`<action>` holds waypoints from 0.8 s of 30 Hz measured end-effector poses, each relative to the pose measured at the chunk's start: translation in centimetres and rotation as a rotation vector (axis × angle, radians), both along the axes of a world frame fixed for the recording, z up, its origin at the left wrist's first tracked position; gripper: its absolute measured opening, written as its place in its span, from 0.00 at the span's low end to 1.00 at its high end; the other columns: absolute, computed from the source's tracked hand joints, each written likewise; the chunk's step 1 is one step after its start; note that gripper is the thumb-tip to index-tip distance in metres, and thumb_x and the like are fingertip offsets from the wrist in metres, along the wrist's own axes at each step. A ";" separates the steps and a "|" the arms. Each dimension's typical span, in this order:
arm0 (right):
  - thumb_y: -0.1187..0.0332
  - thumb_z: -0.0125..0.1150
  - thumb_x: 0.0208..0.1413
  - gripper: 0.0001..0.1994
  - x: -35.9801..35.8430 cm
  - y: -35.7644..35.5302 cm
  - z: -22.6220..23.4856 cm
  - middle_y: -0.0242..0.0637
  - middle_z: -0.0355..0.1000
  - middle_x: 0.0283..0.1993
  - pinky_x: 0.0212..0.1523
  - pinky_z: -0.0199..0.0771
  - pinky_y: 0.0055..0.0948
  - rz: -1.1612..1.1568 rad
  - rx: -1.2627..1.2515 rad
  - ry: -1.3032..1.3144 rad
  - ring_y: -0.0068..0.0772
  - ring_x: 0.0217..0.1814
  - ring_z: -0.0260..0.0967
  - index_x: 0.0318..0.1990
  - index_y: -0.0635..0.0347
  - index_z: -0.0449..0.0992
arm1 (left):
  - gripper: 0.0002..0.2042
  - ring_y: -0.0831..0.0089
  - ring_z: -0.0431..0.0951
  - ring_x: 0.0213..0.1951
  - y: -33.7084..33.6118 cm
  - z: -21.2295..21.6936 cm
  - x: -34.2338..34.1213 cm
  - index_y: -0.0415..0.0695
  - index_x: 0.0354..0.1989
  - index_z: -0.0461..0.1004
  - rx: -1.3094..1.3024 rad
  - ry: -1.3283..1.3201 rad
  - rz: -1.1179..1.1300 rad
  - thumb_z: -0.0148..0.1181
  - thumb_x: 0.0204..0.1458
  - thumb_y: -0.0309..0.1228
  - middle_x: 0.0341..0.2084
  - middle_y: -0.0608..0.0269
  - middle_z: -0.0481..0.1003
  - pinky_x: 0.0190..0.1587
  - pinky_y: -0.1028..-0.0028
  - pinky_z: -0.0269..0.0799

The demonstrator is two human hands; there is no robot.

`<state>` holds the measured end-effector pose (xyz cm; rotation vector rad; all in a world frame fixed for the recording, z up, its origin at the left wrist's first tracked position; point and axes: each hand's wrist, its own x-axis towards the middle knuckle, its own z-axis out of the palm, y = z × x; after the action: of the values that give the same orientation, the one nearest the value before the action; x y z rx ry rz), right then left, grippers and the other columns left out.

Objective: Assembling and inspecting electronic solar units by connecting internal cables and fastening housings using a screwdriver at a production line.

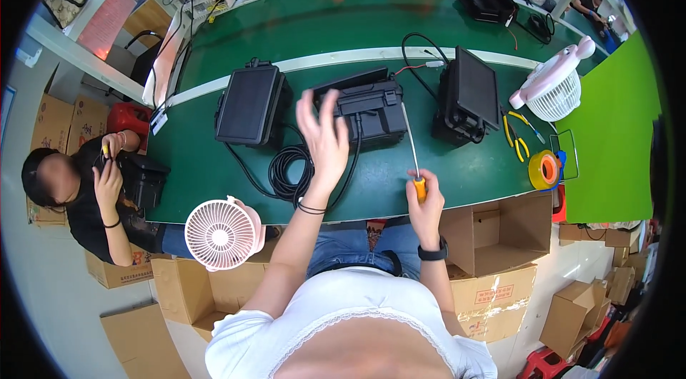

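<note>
My right hand [429, 211] grips the orange handle of a screwdriver [420, 190], its long metal shaft pointing away from me along the right side of a black plastic case [382, 120]. The shaft's tip is close to that side; whether it touches I cannot tell. Over the near left part of the case, my left hand [326, 147] hovers with its fingers apart and slightly blurred, holding nothing. Behind the case's top edge a dark flat panel [350, 82] is tilted up. A coiled black cable [289, 177] lies beside my left wrist.
Similar black units with dark panels stand left [246, 104] and right [475, 90]. Yellow-handled pliers [509, 132], a tape roll [544, 170] and a white fan [557, 90] are at right. Another fan [223, 235] is at the near edge. A co-worker [93, 186] sits at left.
</note>
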<state>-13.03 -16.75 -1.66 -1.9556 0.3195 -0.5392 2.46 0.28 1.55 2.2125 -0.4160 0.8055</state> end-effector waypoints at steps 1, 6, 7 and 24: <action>0.76 0.59 0.58 0.15 -0.7 0.0 0.8 0.45 0.78 0.45 0.45 0.75 0.34 0.048 0.028 0.048 0.46 0.42 0.77 0.53 0.61 0.70 | 0.19 0.42 0.56 0.66 0.3 0.1 0.7 0.51 0.57 0.72 0.043 -0.019 -0.115 0.57 0.55 0.25 0.63 0.49 0.61 0.68 0.50 0.53; 0.77 0.57 0.58 0.20 -3.4 -0.6 1.1 0.48 0.78 0.48 0.47 0.76 0.34 0.134 -0.102 0.103 0.48 0.46 0.78 0.59 0.61 0.68 | 0.23 0.42 0.56 0.67 -1.1 3.0 3.1 0.55 0.56 0.75 0.419 -0.015 -0.224 0.67 0.49 0.41 0.62 0.56 0.65 0.67 0.37 0.46; 0.77 0.57 0.59 0.20 -3.7 -0.4 1.6 0.48 0.77 0.49 0.46 0.77 0.34 0.137 -0.083 0.128 0.49 0.45 0.78 0.60 0.61 0.68 | 0.26 0.42 0.57 0.66 -1.2 2.9 3.9 0.57 0.57 0.74 0.428 -0.021 -0.235 0.68 0.47 0.43 0.63 0.56 0.63 0.66 0.34 0.45; 0.74 0.55 0.61 0.19 -0.4 1.5 4.4 0.51 0.76 0.45 0.38 0.78 0.41 0.175 -0.503 0.115 0.52 0.38 0.77 0.60 0.60 0.68 | 0.11 0.68 0.68 0.58 -0.7 1.5 6.2 0.59 0.45 0.83 0.358 -0.019 -0.169 0.55 0.60 0.40 0.58 0.72 0.71 0.61 0.51 0.48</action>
<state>-13.42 -15.28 2.72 -2.4793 0.0830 -0.4195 8.69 -0.38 3.07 2.4542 -0.7983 0.7033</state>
